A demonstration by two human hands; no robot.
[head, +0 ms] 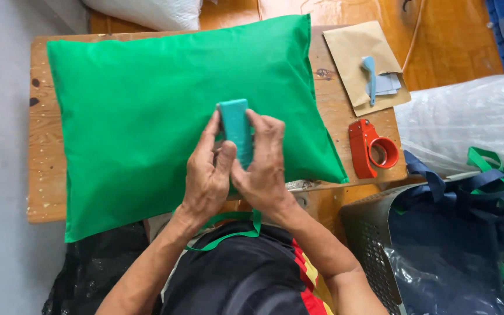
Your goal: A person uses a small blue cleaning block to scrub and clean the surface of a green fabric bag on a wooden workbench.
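Teal block [235,131] between both hands, left grip [208,175] and right grip [263,169] closed on it, above green cushion [147,99]

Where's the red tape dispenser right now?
Head view, right side: the red tape dispenser lies on the wooden table, beside the green bag, below the brown envelope.

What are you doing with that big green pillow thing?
A person holds a small teal block in both hands, the left hand and the right hand, over a stuffed green bag lying on a wooden table. A red tape dispenser and a brown envelope lie to the side.
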